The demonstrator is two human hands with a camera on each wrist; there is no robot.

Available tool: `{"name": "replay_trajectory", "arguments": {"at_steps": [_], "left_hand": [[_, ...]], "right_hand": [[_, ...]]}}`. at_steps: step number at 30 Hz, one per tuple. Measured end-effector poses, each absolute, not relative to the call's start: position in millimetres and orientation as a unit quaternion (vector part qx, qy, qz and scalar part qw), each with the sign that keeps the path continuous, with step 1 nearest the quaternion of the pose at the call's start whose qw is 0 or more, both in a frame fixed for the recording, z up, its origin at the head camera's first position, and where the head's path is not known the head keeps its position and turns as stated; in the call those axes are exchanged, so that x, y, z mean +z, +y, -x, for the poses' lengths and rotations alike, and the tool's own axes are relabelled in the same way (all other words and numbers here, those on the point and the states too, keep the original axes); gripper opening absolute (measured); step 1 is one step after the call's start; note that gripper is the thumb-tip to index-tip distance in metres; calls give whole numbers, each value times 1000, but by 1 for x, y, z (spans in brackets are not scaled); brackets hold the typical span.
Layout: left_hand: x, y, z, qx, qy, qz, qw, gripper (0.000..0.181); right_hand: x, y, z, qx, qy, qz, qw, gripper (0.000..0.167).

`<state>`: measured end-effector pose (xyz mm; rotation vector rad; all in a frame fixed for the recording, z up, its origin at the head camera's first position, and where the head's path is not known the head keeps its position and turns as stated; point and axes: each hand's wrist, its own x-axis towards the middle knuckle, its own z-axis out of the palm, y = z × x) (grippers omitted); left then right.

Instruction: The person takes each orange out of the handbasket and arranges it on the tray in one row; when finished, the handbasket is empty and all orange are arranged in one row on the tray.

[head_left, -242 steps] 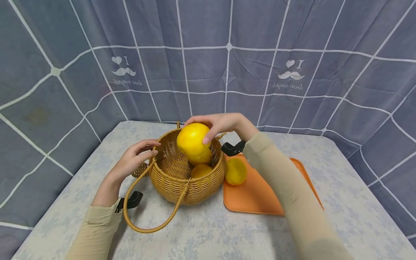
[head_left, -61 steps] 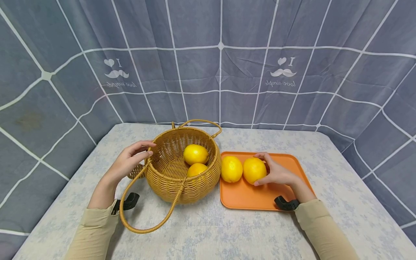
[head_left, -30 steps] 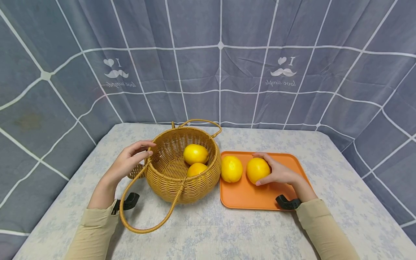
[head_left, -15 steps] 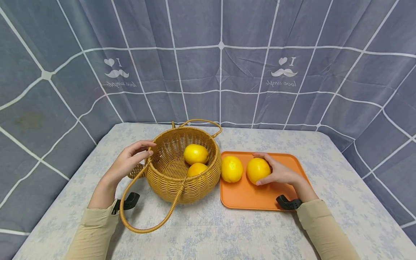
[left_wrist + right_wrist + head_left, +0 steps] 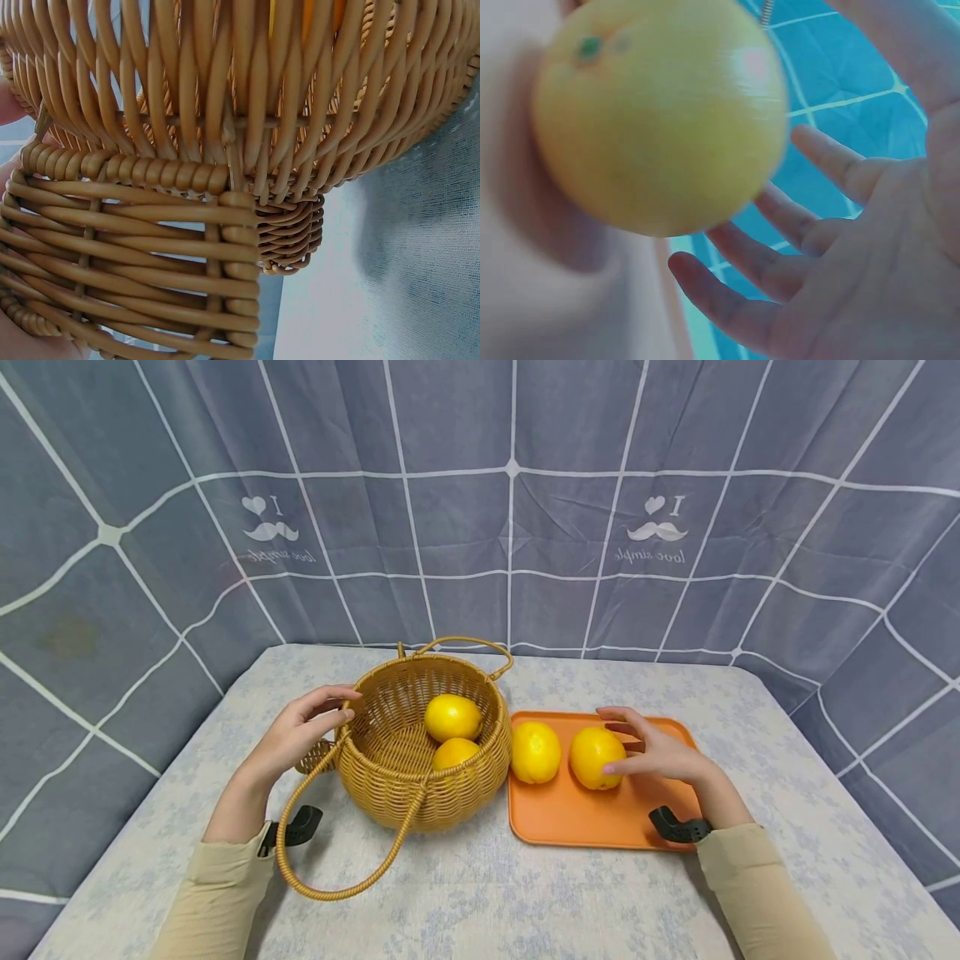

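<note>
In the head view my right hand (image 5: 660, 753) is beside a round yellow-orange orange (image 5: 596, 757) on the orange tray (image 5: 570, 822). Its fingers are spread and relaxed; the thumb tip overlaps the fruit's edge. The right wrist view shows the orange (image 5: 660, 112) with a green stem spot, and fingers (image 5: 742, 262) loose beside it. A second yellow fruit (image 5: 536, 752) sits left of it on the tray. My left hand (image 5: 300, 731) holds the rim of the wicker basket (image 5: 420, 802), with fingers and thumb at its left side. Inside lie two yellow fruits (image 5: 453, 718), the nearer one partly hidden.
The basket's front handle (image 5: 330, 893) hangs out over the table (image 5: 480, 902), and its rear handle (image 5: 472, 640) leans back. A small wicker part (image 5: 315, 757) juts out at the basket's left. A grey grid curtain (image 5: 480, 527) stands behind the table.
Earlier my right hand held a yellow fruit over the basket; later it gripped the right fruit on the tray. That fruit shifted slightly right, and now the fingers have loosened and drawn back. The left hand stayed.
</note>
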<state>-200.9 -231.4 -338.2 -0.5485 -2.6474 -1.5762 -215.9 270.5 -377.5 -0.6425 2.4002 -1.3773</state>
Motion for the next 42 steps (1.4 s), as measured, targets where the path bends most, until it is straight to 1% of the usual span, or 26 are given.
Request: {"name": "replay_trajectory", "arguments": {"at_steps": [5, 11, 18, 26, 33, 42], "left_hand": [[-338, -232, 200, -506, -845, 173, 3, 37], [-338, -233, 200, -508, -844, 171, 4, 37], [-338, -234, 200, -509, -844, 170, 4, 36], [-338, -235, 200, -506, -846, 168, 7, 35], [-339, -234, 200, -509, -843, 173, 8, 35], [-341, -233, 202, -512, -840, 176, 10, 34]], "right_hand": [[-360, 272, 220, -460, 844, 236, 142, 74], [-325, 254, 231, -420, 845, 299, 143, 70], [-277, 218, 244, -392, 835, 352, 162, 62], [-237, 164, 259, -378, 819, 388, 187, 54], [-228, 114, 269, -368, 799, 429, 204, 49], [-230, 57, 286, -372, 746, 472, 286, 46]]}}
